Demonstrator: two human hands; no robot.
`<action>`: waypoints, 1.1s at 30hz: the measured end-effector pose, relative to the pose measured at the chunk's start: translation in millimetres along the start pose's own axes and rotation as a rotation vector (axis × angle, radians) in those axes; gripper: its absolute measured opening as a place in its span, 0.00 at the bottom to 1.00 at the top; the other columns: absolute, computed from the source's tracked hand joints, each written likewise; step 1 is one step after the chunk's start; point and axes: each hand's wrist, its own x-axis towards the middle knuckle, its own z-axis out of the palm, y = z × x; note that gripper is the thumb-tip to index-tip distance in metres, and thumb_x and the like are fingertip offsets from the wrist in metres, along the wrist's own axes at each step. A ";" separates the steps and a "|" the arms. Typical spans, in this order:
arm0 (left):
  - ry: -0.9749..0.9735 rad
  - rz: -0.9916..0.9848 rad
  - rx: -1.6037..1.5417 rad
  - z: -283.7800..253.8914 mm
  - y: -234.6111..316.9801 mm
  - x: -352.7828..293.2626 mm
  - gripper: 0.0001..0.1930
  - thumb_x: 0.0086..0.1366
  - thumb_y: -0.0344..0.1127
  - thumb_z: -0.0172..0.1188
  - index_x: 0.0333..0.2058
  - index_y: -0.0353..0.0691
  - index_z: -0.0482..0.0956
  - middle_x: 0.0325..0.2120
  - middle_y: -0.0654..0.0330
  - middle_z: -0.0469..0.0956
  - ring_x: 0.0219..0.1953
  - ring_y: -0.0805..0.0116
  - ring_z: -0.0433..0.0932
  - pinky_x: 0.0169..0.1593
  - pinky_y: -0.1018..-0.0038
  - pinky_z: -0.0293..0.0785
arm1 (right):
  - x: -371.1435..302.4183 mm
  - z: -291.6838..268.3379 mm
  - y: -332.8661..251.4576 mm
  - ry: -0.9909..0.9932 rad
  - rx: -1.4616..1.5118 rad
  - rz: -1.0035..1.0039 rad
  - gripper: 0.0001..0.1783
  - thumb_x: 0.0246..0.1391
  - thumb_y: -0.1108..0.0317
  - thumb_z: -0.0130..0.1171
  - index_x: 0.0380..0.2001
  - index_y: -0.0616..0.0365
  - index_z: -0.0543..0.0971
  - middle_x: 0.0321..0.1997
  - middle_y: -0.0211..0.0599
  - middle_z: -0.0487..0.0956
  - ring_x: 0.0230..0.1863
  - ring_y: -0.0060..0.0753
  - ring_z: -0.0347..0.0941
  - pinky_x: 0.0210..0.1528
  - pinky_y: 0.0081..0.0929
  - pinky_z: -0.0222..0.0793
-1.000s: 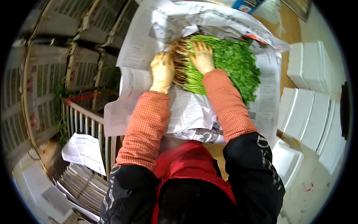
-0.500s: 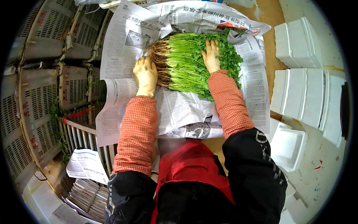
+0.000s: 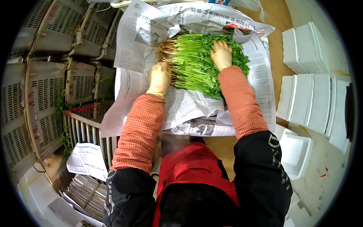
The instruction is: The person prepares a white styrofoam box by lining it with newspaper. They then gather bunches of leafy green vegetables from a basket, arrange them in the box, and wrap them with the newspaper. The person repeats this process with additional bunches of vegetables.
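Observation:
A wide bundle of leafy green celery-like stalks [image 3: 193, 62] lies sideways on spread newspaper [image 3: 130, 81], brown roots [image 3: 165, 50] to the left and leaves to the right. My left hand [image 3: 159, 77], in a pale yellowish glove, is against the near part of the root end and hides some roots. Its fingers look bent in, but motion blurs them. On the leafy end rests my right hand [image 3: 222, 55], gloved alike, its fingers apart and slightly bent over the leaves. Orange checked sleeve covers are on both forearms.
Stacked perforated plastic crates [image 3: 45, 102] line the left side. A slatted metal frame [image 3: 85, 126] stands near them, with a pile of folded newspapers [image 3: 85, 195] below. White foam boxes [image 3: 308, 98] stand along the right, one open foam box [image 3: 297, 155] nearer me.
My left hand has moved right, from beside the roots onto their near part, its fingers more bent. My right hand stays on the leaves, fingers more curled. The whole view has shifted slightly.

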 end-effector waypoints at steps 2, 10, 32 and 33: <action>0.011 0.099 -0.029 -13.4 8.5 -8.3 0.09 0.64 0.36 0.53 0.29 0.38 0.75 0.23 0.57 0.77 0.27 0.63 0.76 0.38 0.65 0.74 | 3.1 -23.0 -5.1 -0.019 0.010 -0.070 0.30 0.53 0.57 0.59 0.58 0.57 0.69 0.58 0.44 0.71 0.62 0.43 0.62 0.61 0.45 0.57; 0.438 -0.203 0.204 -77.7 -41.9 36.0 0.33 0.61 0.43 0.60 0.59 0.30 0.60 0.57 0.42 0.66 0.61 0.50 0.64 0.64 0.53 0.57 | 58.3 0.2 -98.6 -0.412 0.107 -0.333 0.40 0.53 0.51 0.61 0.63 0.59 0.61 0.66 0.46 0.63 0.68 0.45 0.55 0.67 0.42 0.54; 0.404 -0.298 0.208 -55.6 -52.0 48.5 0.38 0.51 0.39 0.66 0.57 0.28 0.61 0.50 0.46 0.67 0.51 0.55 0.68 0.49 0.56 0.66 | 84.7 53.8 -143.6 -0.278 0.036 -0.418 0.12 0.54 0.60 0.56 0.39 0.53 0.80 0.40 0.34 0.77 0.47 0.37 0.68 0.49 0.39 0.60; 0.420 -0.285 0.220 -55.1 -51.8 48.5 0.38 0.52 0.40 0.66 0.57 0.28 0.61 0.50 0.46 0.66 0.51 0.54 0.67 0.49 0.56 0.65 | 87.6 53.9 -144.9 -0.221 0.060 -0.403 0.12 0.55 0.60 0.56 0.38 0.53 0.79 0.39 0.34 0.77 0.46 0.37 0.68 0.48 0.39 0.60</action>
